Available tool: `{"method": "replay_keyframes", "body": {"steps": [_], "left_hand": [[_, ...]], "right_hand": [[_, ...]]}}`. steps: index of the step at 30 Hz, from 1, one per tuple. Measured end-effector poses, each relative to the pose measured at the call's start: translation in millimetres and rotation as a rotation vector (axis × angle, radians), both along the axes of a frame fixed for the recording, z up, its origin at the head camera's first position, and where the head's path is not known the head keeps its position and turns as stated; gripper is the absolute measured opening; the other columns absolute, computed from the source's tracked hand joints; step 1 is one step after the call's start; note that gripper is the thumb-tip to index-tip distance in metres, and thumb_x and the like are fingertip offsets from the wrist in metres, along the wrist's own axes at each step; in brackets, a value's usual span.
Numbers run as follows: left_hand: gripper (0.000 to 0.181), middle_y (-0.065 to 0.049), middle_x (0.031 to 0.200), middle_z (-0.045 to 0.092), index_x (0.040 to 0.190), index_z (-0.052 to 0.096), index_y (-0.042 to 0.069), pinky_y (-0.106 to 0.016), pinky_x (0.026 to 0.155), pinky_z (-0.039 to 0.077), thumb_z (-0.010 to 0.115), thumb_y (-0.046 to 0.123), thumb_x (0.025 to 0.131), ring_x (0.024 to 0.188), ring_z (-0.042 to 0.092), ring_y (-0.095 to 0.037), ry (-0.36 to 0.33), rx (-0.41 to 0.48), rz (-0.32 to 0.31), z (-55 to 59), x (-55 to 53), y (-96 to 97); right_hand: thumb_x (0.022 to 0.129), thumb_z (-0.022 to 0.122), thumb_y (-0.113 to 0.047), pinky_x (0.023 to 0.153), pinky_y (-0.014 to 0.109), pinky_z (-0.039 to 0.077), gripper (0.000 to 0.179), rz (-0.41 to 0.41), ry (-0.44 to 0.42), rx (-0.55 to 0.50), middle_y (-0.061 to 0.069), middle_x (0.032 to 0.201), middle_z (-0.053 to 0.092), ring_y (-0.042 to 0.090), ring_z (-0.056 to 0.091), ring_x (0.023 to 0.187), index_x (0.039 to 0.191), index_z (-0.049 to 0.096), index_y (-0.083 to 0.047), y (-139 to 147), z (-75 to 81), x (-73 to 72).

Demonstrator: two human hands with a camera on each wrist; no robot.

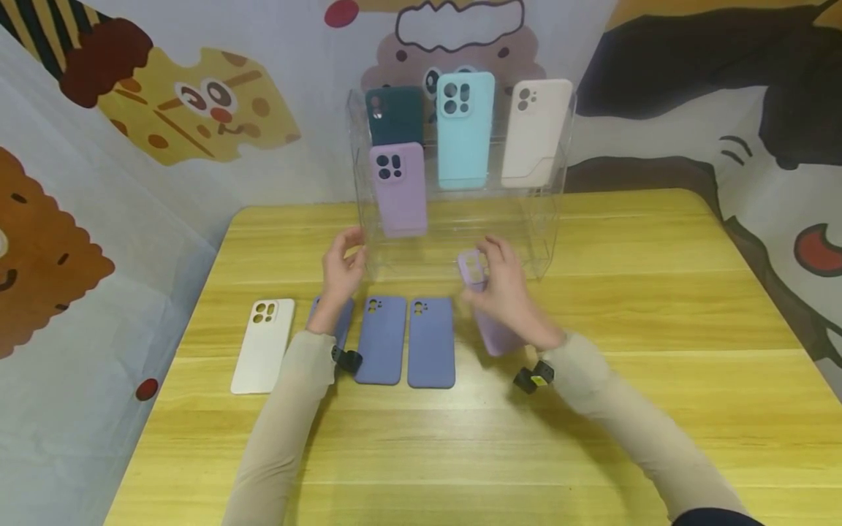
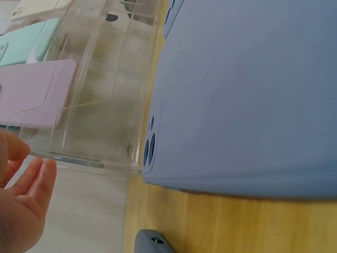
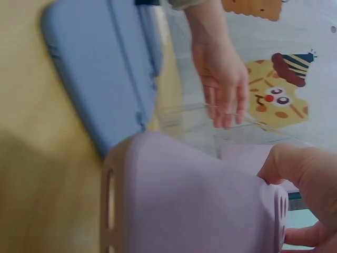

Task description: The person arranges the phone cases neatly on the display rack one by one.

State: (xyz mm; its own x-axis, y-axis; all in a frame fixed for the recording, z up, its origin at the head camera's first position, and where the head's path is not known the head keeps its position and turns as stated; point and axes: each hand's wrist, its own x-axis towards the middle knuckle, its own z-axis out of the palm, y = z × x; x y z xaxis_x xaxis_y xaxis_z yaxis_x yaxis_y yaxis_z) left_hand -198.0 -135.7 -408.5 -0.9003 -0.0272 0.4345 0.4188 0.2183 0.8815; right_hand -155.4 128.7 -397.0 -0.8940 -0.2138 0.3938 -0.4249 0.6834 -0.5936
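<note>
My right hand [image 1: 505, 288] holds a light purple phone case [image 3: 195, 200] by its camera end, tilted in front of the clear stand's right part. In the right wrist view, the thumb and fingers grip its edges near the camera cutouts. My left hand [image 1: 342, 270] is at the left side of the clear acrylic display stand [image 1: 460, 252], its fingers loosely bent beside the edge. Thumb and fingertips [image 2: 45, 176] lie apart right by that edge in the left wrist view. Another purple case [image 1: 403, 193] leans on the stand's lower tier, nearest the left hand.
Upper on the stand are a dark green case [image 1: 397, 117], a turquoise case [image 1: 463, 146] and a cream case [image 1: 536, 135]. Blue-grey cases [image 1: 431, 343] and a white case [image 1: 262, 351] lie in a row on the wooden table [image 1: 421, 453]. A cartoon-print cloth [image 1: 316, 161] hangs behind.
</note>
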Motion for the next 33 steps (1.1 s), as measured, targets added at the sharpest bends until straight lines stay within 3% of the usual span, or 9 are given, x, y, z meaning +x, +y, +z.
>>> {"method": "replay_keyframes", "body": {"steps": [6,16,24,33], "left_hand": [[0.029,-0.039,0.109,0.052,0.114,0.046,-0.023,-0.055,0.091,0.048,0.049,-0.019,0.085,0.106,0.052,-0.049,0.000,-0.003,-0.001,-0.7,-0.3,-1.0],[0.029,-0.039,0.110,0.051,0.114,0.046,-0.023,-0.055,0.092,0.048,0.049,-0.019,0.085,0.107,0.051,-0.049,0.003,-0.006,-0.006,-0.5,0.4,-2.0],[0.029,-0.038,0.110,0.053,0.114,0.047,-0.023,-0.049,0.090,0.051,0.049,-0.019,0.085,0.105,0.053,-0.047,0.014,-0.020,0.005,-1.2,-0.5,-1.8],[0.028,-0.039,0.108,0.053,0.112,0.047,-0.024,-0.055,0.088,0.050,0.049,-0.020,0.084,0.104,0.053,-0.050,0.041,-0.030,0.004,-0.8,-1.2,-0.8]], "right_hand": [[0.063,0.072,-0.008,0.103,0.055,0.034,0.071,0.026,0.127,-0.061,0.033,0.131,0.039,0.044,0.035,0.120,0.124,0.044,0.015,-5.2,17.8,-19.3],[0.066,0.072,-0.008,0.108,0.044,0.027,0.070,-0.019,0.234,-0.120,0.028,0.135,0.037,0.038,0.032,0.123,0.127,0.043,0.009,-22.0,47.1,-51.6],[0.068,0.069,-0.007,0.109,0.031,0.025,0.067,-0.107,0.413,-0.209,0.027,0.136,0.034,0.032,0.029,0.126,0.127,0.041,0.008,-38.6,71.3,-83.7],[0.070,0.068,-0.006,0.111,0.025,0.022,0.065,-0.199,0.511,-0.268,0.022,0.140,0.028,0.021,0.023,0.131,0.129,0.041,0.003,-47.4,78.6,-117.0]]}}
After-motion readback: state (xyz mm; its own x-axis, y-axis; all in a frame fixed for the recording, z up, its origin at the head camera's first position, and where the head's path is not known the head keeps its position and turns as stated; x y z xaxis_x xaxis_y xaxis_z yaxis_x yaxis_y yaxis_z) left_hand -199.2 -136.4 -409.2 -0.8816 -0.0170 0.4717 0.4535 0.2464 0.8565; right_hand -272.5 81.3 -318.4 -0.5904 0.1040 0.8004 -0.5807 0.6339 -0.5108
